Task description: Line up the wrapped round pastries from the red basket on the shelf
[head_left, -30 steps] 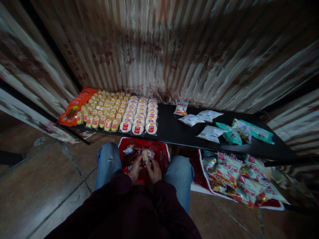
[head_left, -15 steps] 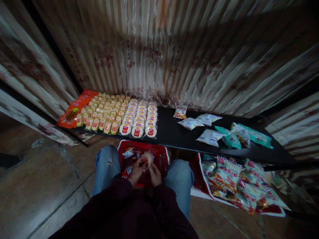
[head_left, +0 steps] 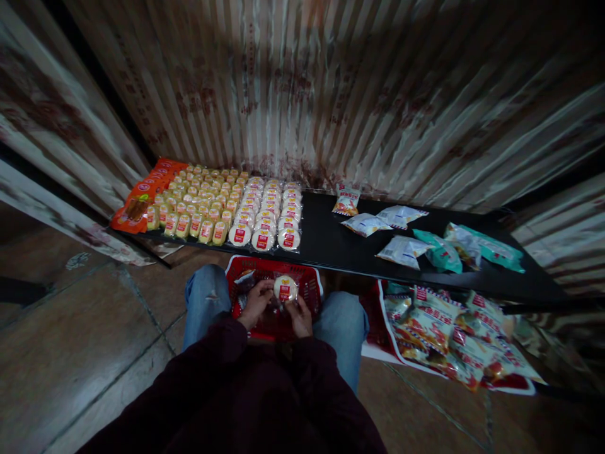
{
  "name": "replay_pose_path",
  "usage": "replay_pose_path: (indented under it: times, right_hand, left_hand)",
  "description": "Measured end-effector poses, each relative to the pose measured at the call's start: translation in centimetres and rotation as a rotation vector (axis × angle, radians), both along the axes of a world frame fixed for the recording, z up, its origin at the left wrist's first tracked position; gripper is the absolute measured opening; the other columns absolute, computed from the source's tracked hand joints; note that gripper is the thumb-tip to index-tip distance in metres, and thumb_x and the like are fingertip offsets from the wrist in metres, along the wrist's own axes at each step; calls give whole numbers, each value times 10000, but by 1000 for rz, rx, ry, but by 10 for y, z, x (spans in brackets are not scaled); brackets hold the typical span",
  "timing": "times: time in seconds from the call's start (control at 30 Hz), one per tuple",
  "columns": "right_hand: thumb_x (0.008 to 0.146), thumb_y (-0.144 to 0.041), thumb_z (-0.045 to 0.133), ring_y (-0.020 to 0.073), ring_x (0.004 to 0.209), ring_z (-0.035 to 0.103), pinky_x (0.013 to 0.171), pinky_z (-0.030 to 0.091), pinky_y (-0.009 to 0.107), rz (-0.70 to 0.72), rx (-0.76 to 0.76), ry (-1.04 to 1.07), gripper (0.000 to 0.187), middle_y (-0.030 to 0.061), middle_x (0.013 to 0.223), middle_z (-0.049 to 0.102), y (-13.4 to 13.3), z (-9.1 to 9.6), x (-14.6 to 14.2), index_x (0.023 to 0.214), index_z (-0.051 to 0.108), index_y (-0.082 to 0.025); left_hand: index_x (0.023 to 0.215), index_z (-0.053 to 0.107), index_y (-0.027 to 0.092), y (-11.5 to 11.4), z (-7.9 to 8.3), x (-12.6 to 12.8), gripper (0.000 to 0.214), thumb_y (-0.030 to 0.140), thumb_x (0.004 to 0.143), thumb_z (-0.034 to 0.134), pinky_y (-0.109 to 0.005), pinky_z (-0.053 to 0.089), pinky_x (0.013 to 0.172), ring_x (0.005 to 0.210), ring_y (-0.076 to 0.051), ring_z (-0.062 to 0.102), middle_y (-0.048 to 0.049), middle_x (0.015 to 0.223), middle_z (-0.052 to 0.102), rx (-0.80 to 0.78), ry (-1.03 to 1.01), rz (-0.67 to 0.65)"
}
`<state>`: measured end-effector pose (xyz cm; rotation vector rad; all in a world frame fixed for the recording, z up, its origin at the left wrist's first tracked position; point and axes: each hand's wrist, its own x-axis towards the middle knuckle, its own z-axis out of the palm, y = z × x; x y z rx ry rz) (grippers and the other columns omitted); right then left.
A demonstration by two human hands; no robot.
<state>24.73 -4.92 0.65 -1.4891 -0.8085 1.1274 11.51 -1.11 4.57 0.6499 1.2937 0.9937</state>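
A round, pale packaged cake [head_left: 285, 289] with a red label faces up between my hands, above a red basket [head_left: 309, 275] that stands between my knees. My right hand [head_left: 300, 316] is closed on its lower right edge. My left hand [head_left: 256, 302] is at the cake's left side, its fingertips bent against the wrapper. A few dim packets lie in the basket, partly covered by my hands. On the black shelf [head_left: 321, 236] just beyond, similar round cakes [head_left: 263, 238] stand in three rows.
Left of the rows are many small yellow packaged cakes [head_left: 205, 231] and orange packets [head_left: 133, 214]. White snack bags [head_left: 404, 250] and teal packets [head_left: 439, 251] lie on the shelf's right side. A second red basket [head_left: 385, 321], full of snack bags [head_left: 432, 318], stands under the shelf at right.
The round cake has turned from nearly edge-on to label-up between my hands, which have moved slightly apart. The whole view has shifted a little.
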Motion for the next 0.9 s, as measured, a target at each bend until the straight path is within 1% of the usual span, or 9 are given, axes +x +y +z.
replay_pose_path:
  times: [0.07,0.17,0.27,0.4,0.5,0.6,0.7,0.83,0.9]
  right_hand:
    - [587,-567,719,218,814,664,763,536,344,-7,-28,40,571,40,820,746,1,3,0,994,715,-165]
    - [626,-546,707,221,865,672,808,533,352,6,-57,116,541,55,908,748,2,8,-1,1011,708,-165]
    - [635,-528,707,214,862,679,817,536,350,9,-57,171,506,52,927,747,4,12,-3,997,712,-174]
    - [613,-504,724,198,771,682,743,551,329,-6,-51,137,462,36,842,750,6,10,-2,946,719,-184]
    - [650,-480,694,188,759,682,739,556,333,3,-14,100,465,34,860,749,8,7,0,1024,691,-203]
    - [654,-429,689,192,824,687,773,557,332,-7,26,74,497,42,929,744,10,7,1,1101,651,-217]
    - [663,-404,680,197,852,690,786,556,334,20,26,72,501,44,945,742,15,12,2,1125,628,-217]
    - [668,-429,685,207,851,687,790,555,350,46,22,82,489,50,972,739,27,23,7,1097,638,-199]
    - [670,-442,683,218,854,684,788,553,360,51,34,60,467,52,956,743,35,28,10,1064,656,-192]
  left_hand:
    - [845,691,188,1,-1,0,241,43,657,653,-199,441,641,722,-121,580,-24,863,685,29,13,6]
    - [841,696,196,1,-5,2,257,32,647,659,-226,470,735,799,-138,598,-32,892,679,94,67,2]
    - [811,699,197,-1,-8,6,255,15,639,652,-249,477,785,811,-141,603,-36,900,658,156,146,-21]
    - [806,703,224,-6,-9,10,306,-13,635,611,-250,478,818,820,-134,591,-22,940,616,271,261,-8]
    - [803,707,243,-8,-9,12,337,-24,627,599,-251,474,832,825,-141,583,-21,968,605,330,296,14]
    - [814,714,254,-8,-6,13,336,-11,638,605,-258,462,852,837,-153,577,-26,999,611,364,349,18]
    - [861,709,261,-5,-1,13,347,4,655,598,-267,450,882,889,-168,573,-30,1045,609,385,370,1]
    - [886,702,249,6,8,10,359,-2,661,578,-277,434,917,902,-168,564,-38,1073,594,410,371,-19]
    - [925,696,247,13,13,8,375,-1,682,554,-285,431,926,899,-168,561,-43,1090,587,450,399,-35]
